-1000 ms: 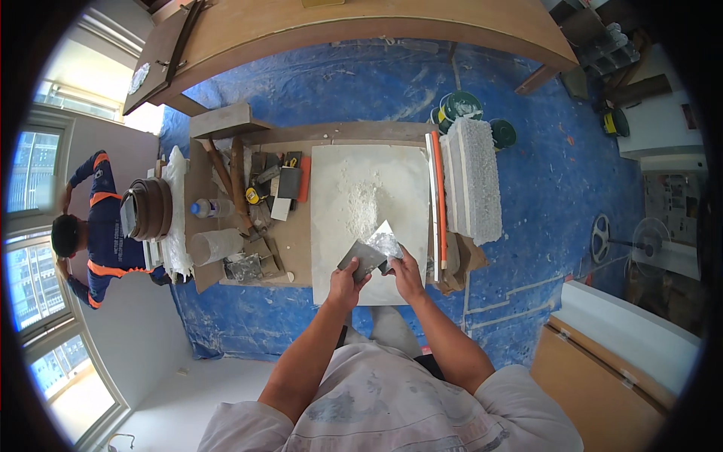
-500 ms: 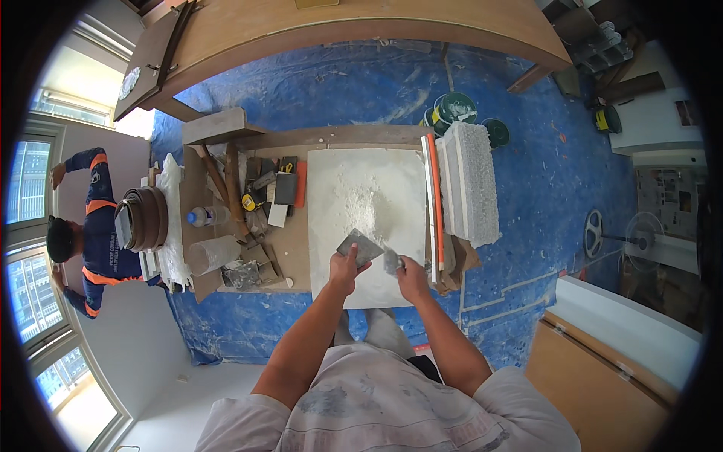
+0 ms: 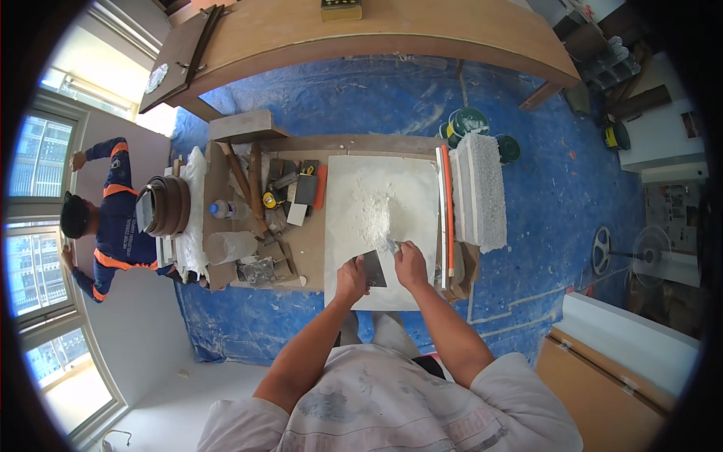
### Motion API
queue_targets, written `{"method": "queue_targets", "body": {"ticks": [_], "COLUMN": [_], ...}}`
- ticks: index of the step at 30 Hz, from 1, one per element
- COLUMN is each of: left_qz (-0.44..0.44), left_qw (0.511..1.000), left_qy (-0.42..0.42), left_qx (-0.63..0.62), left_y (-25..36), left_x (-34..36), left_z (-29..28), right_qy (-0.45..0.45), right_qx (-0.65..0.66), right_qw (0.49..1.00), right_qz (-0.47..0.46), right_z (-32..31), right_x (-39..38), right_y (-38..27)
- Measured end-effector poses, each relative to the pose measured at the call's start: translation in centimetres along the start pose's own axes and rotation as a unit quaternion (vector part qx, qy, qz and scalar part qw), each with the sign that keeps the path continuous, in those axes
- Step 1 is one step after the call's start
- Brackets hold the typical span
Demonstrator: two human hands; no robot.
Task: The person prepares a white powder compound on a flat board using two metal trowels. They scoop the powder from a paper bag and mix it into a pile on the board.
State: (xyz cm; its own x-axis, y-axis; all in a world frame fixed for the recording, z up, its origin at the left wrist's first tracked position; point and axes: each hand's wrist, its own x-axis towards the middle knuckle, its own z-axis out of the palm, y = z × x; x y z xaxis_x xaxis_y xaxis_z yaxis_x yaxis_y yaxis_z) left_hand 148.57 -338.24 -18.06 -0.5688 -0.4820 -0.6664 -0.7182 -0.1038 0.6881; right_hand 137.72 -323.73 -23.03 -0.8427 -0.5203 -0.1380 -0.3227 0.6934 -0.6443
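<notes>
My left hand is closed on a flat, dark rectangular scraper plate, held at a tilt over the near part of a white board. Just to its right, my right hand grips a small putty knife, its handle mostly hidden by the fingers. White material coats the knife's blade, which meets the near edge of a heap of white, crumbly powder on the board. Looser crumbs lie scattered around the heap's far side.
Left of the board lie tools and scraps, including a tape measure and a bottle. Orange tubing and white foam blocks line the right. Green buckets stand beyond. A co-worker is by the windows.
My right hand has moved forward and leftward, bringing the putty knife to the powder heap. The plate in my left hand has turned to a steeper angle. The whole view has shifted slightly.
</notes>
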Motion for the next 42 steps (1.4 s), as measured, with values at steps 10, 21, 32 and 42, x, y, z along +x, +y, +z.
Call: {"method": "queue_targets", "body": {"ticks": [10,21,32,42], "left_qz": [-0.137,-0.048,-0.039,0.012], "left_qw": [0.931,0.912,0.908,0.979], "left_qy": [-0.053,-0.153,-0.141,0.014], "left_qx": [-0.334,-0.377,-0.393,-0.205], "left_y": [-1.4,1.0,2.3,6.5], "left_x": [-1.4,-6.4,-5.8,-4.4], "left_z": [-2.1,-4.2,-3.1,-6.2], "right_qy": [0.008,0.012,-0.132,-0.058], "right_qx": [0.437,0.423,0.459,0.154], "right_qw": [0.887,0.906,0.870,0.986], "right_qz": [0.150,0.023,0.120,0.006], "right_z": [-6.2,-10.3,-10.8,-10.8], "right_x": [-5.1,-5.8,-5.5,-3.1], "right_y": [-3.3,-8.9,-7.2,-2.9]}}
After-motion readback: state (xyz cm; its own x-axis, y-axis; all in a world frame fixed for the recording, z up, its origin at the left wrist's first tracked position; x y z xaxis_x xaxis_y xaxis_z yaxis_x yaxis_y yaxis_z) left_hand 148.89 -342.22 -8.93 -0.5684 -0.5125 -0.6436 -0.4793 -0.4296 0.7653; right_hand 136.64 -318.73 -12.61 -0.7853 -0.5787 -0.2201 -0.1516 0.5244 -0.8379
